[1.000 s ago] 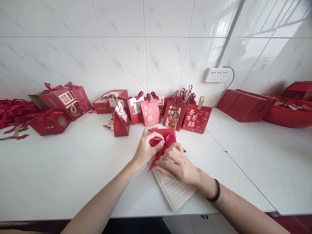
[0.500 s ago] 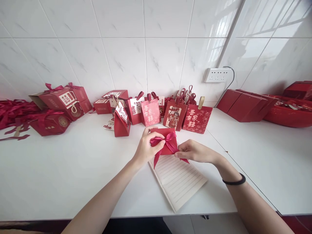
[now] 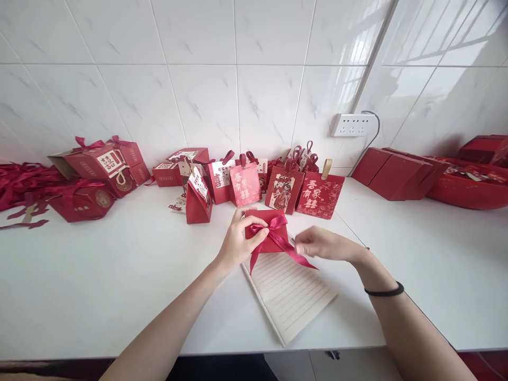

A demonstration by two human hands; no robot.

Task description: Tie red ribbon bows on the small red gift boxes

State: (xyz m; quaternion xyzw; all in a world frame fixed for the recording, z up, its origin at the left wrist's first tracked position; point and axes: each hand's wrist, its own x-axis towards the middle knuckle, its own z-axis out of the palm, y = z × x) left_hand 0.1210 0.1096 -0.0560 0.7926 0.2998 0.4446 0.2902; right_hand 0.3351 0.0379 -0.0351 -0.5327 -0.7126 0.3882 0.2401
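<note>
A small red gift box [image 3: 265,218] sits on the far end of a lined notepad [image 3: 289,293] on the white counter. A dark pink ribbon bow [image 3: 278,233] is tied on the box, with tails trailing onto the pad. My left hand [image 3: 237,241] is closed on the box's left side, pinching the left loop of the bow. My right hand [image 3: 323,245], with a black band on the wrist, hovers just right of the box, fingers loosely curled near the right ribbon tail; the fingers look slightly blurred.
A row of red gift bags [image 3: 319,194] and boxes stands along the tiled wall behind. More red boxes [image 3: 99,164] and loose ribbons [image 3: 19,182] lie at the left. Flat red boxes [image 3: 392,172] and a red tray [image 3: 468,188] are at the right. A power strip [image 3: 351,125] hangs on the wall.
My right hand left the bow, pulled the right ribbon tail out to the right, and now sits off the box. My left hand stayed put on the box.
</note>
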